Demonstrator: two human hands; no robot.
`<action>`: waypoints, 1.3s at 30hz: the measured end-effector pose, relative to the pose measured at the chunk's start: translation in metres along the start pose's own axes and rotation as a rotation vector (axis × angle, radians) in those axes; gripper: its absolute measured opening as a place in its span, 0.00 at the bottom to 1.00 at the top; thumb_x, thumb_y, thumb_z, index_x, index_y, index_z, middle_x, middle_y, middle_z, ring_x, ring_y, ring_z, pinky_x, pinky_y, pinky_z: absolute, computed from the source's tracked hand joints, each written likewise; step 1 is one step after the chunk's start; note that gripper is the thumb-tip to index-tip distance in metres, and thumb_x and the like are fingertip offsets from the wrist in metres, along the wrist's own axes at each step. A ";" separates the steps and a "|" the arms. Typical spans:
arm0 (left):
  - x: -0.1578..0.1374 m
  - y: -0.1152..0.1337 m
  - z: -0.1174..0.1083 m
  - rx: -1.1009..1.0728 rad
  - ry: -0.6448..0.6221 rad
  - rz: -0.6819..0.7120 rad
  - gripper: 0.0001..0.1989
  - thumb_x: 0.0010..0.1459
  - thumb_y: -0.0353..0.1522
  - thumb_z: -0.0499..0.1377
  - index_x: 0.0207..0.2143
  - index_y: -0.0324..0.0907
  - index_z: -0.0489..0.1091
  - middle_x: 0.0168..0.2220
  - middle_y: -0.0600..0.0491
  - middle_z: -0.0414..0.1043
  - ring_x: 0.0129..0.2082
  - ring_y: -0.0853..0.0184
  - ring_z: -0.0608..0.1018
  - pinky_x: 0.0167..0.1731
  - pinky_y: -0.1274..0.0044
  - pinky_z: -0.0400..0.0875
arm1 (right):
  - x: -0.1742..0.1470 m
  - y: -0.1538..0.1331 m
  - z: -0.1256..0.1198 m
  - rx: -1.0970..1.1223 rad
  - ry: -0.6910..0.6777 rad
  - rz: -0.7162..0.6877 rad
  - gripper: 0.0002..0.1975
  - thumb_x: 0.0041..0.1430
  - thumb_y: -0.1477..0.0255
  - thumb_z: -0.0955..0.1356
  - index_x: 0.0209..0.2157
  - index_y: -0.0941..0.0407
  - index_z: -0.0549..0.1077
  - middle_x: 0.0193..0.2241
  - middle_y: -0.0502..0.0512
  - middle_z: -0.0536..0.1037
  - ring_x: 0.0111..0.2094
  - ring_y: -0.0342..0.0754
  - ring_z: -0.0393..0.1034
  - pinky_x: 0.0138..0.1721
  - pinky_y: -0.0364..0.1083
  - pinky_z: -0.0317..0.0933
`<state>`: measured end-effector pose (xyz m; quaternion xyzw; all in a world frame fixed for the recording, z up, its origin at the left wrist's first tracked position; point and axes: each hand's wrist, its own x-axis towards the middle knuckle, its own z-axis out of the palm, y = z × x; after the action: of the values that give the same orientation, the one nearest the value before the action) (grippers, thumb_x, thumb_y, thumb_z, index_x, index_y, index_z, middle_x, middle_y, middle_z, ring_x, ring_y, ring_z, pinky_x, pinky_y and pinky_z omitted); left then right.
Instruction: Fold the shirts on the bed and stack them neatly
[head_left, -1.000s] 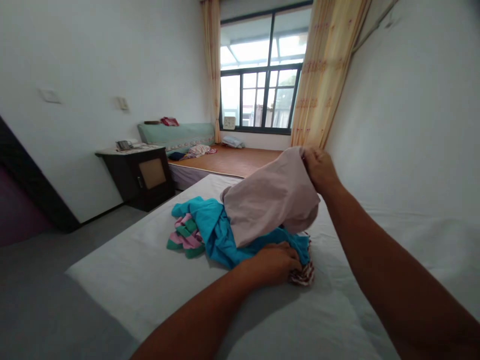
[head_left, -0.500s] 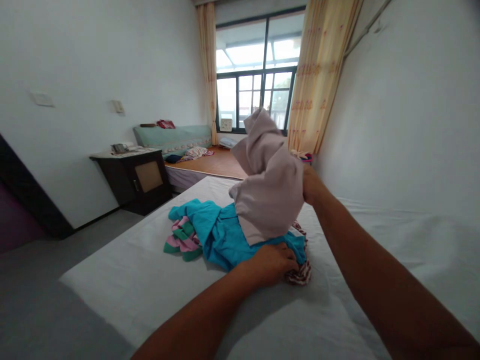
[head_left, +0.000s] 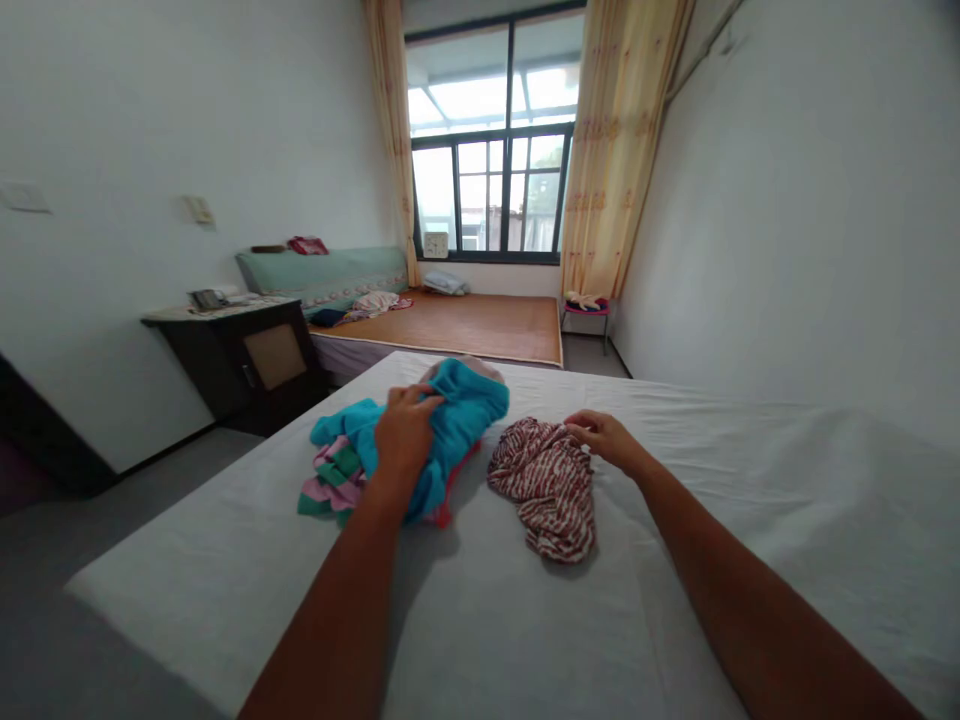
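My left hand [head_left: 407, 428] is closed on a turquoise garment [head_left: 469, 400], lifting part of it to the left of centre. Behind its raised edge shows a strip of the pale pinkish cloth [head_left: 486, 368]. Something red [head_left: 442, 515] peeks out from beneath the turquoise fabric, and a pink-and-green striped cloth [head_left: 335, 478] lies at its left. A crumpled garment with a dark red and white pattern [head_left: 551, 490] rests on the white sheet, apart from the pile. At its upper right corner, my right hand [head_left: 606, 438] pinches the fabric between thumb and fingers.
The clothes lie on a white-sheeted bed [head_left: 480, 620]. Beyond it is a second bed with a brown mat [head_left: 487, 325], and a dark cabinet [head_left: 274, 360] at the left. A small stool [head_left: 587, 308] stands below the curtain [head_left: 607, 150].
My right hand has let go of the pale pinkish cloth, now behind the turquoise garment, and grips the patterned garment. My left hand has moved left with the turquoise garment, uncovering the patterned one.
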<state>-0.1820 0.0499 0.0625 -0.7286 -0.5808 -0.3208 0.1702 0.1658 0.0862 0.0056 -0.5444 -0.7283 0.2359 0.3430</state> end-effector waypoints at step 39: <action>0.001 -0.037 -0.004 0.001 0.066 -0.385 0.30 0.56 0.35 0.55 0.61 0.39 0.58 0.60 0.41 0.57 0.58 0.50 0.64 0.55 0.61 0.61 | -0.023 -0.063 -0.029 -0.384 0.201 -0.096 0.06 0.51 0.68 0.67 0.28 0.54 0.75 0.28 0.53 0.78 0.30 0.50 0.72 0.32 0.47 0.62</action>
<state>-0.2180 0.0579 0.0613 -0.5931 -0.7035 -0.3710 0.1251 0.1522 0.0446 0.0636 -0.5851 -0.7471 0.0206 0.3147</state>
